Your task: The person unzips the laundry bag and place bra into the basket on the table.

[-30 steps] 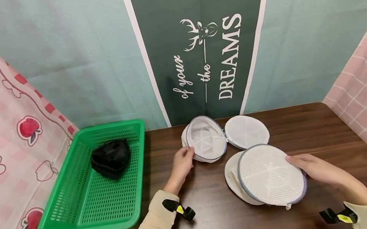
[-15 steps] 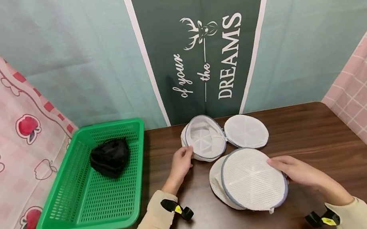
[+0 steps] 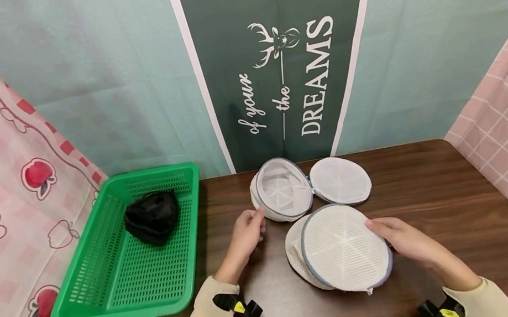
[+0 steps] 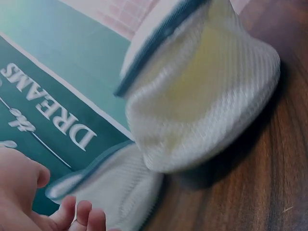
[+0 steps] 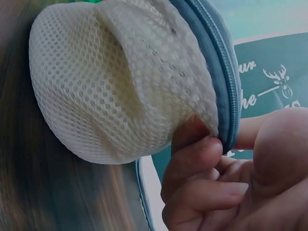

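Observation:
My right hand point(image 3: 405, 237) pinches the rim of a white mesh laundry bag point(image 3: 344, 247) with a grey-blue zipped edge. Its lid faces up and the bag tilts over the table; in the right wrist view the zipper point(image 5: 224, 72) runs just above my fingers. A pale yellow tint shows through the mesh point(image 4: 207, 82) in the left wrist view. Behind it a smaller white laundry bag point(image 3: 275, 211) stands unzipped, its round lid point(image 3: 340, 180) folded out to the right. My left hand point(image 3: 245, 234) is beside this smaller bag, fingers loosely bent and holding nothing.
A green plastic basket point(image 3: 131, 313) stands on the left of the brown wooden table point(image 3: 441, 194), with a black cloth bundle point(image 3: 153, 218) inside. Curtains hang behind the table point(image 3: 146, 87) and along both sides.
My right hand has brought the mesh laundry bag leftward, closer to the smaller one. My left hand has let go of the smaller bag's edge and drawn back slightly.

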Tool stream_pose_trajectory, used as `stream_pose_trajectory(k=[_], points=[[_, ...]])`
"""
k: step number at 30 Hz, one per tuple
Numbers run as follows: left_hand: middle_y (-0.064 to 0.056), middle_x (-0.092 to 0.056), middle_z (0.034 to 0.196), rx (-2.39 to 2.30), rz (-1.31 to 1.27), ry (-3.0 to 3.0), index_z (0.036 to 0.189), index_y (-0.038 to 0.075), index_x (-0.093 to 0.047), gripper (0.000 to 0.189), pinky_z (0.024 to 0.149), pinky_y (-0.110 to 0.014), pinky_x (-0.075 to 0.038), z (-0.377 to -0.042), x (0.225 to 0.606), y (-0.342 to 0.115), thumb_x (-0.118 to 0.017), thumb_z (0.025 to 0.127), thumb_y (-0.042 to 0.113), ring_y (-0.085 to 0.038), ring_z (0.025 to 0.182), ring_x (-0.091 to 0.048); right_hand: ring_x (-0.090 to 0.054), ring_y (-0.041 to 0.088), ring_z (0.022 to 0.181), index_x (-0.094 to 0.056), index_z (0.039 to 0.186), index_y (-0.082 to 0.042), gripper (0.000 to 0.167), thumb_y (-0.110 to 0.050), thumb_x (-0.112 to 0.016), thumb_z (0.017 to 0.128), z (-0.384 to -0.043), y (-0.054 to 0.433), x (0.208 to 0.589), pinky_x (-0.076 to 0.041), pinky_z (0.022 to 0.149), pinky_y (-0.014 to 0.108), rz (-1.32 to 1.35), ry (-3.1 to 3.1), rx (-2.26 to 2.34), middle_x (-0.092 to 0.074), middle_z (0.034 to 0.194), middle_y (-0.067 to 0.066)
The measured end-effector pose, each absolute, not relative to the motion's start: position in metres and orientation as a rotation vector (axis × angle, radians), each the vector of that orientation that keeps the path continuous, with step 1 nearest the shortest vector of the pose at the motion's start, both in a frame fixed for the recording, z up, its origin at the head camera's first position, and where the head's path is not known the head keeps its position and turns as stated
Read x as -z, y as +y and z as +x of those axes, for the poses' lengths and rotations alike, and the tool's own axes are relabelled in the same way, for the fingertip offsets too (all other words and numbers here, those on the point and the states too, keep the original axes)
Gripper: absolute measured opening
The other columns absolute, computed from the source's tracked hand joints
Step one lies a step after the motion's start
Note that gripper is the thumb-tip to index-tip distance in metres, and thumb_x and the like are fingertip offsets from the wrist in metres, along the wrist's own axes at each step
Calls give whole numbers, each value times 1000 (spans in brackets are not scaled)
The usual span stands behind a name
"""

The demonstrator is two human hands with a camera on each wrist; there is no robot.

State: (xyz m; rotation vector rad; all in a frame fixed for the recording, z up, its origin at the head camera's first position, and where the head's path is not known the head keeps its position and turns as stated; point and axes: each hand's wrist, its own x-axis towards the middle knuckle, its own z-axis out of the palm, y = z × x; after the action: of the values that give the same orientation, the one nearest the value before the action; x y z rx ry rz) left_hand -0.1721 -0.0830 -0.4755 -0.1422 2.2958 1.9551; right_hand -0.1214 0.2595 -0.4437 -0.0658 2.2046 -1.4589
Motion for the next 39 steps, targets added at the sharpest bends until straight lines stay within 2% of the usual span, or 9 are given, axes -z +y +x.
stream_pose_trajectory(k=[4, 8, 10, 16, 21, 25, 28, 34, 39], points=[[-3, -54, 72, -1865, 23, 2244, 82, 0, -57, 37, 53, -27, -45, -155, 463, -90, -54, 106, 27, -14, 62, -53, -65, 14, 83, -39, 141, 20, 60, -32, -39, 111, -118, 255, 445, -57, 70, 35, -30, 2196, 1503, -68, 99, 8], [-1, -53, 70, -1722, 189, 2155, 85, -5, -56, 43, 50, -28, -43, -140, 455, -95, -51, 107, 31, -14, 61, -51, -65, 14, 83, -38, 142, 20, 59, -31, -38, 111, -116, 250, 447, -57, 70, 36, -3, 2187, 1533, -68, 100, 8], [-1, -54, 70, -1655, 241, 2115, 88, -10, -57, 49, 49, -27, -43, -135, 453, -97, -48, 108, 34, -14, 60, -52, -65, 16, 84, -38, 143, 19, 60, -31, -39, 111, -115, 247, 449, -57, 71, 37, 13, 2180, 1539, -68, 102, 10], [-3, -63, 69, -1470, 349, 1940, 88, -9, -65, 59, 42, -22, -38, -118, 455, -98, -39, 111, 39, -10, 52, -59, -63, 18, 91, -37, 145, 17, 62, -34, -40, 111, -115, 242, 451, -56, 73, 40, 40, 2178, 1531, -67, 109, 13], [-6, -67, 76, -1376, 378, 1786, 96, -8, -67, 64, 40, -22, -41, -106, 458, -90, -37, 109, 47, -12, 53, -64, -63, 17, 86, -38, 144, 17, 61, -34, -40, 110, -113, 240, 449, -54, 71, 37, 29, 2159, 1544, -67, 102, 9], [-11, -68, 83, -1413, 353, 1737, 101, -6, -65, 60, 41, -23, -47, -99, 463, -83, -40, 109, 48, -19, 59, -69, -62, 16, 81, -41, 143, 16, 61, -35, -41, 110, -113, 237, 451, -51, 66, 33, -4, 2139, 1548, -67, 95, 5], [-13, -69, 84, -1510, 282, 1715, 99, -5, -64, 55, 42, -23, -49, -94, 468, -77, -44, 108, 45, -18, 59, -69, -60, 13, 76, -44, 140, 16, 58, -34, -41, 110, -112, 235, 452, -48, 61, 28, -40, 2116, 1566, -65, 89, 3], [-7, -65, 74, -1835, 108, 1651, 104, -2, -61, 34, 45, -21, -50, -87, 476, -62, -57, 105, 32, -11, 58, -62, -46, 8, 58, -54, 121, 11, 46, -31, -39, 111, -112, 234, 453, -35, 50, 21, -164, 2015, 1613, -51, 69, -2], [-4, -67, 79, -1936, 175, 1585, 114, -5, -58, 26, 45, -22, -50, -81, 477, -56, -62, 102, 18, -11, 61, -62, -46, 6, 58, -54, 118, 10, 44, -30, -37, 112, -112, 235, 454, -35, 50, 21, -252, 1981, 1620, -51, 69, -3]])
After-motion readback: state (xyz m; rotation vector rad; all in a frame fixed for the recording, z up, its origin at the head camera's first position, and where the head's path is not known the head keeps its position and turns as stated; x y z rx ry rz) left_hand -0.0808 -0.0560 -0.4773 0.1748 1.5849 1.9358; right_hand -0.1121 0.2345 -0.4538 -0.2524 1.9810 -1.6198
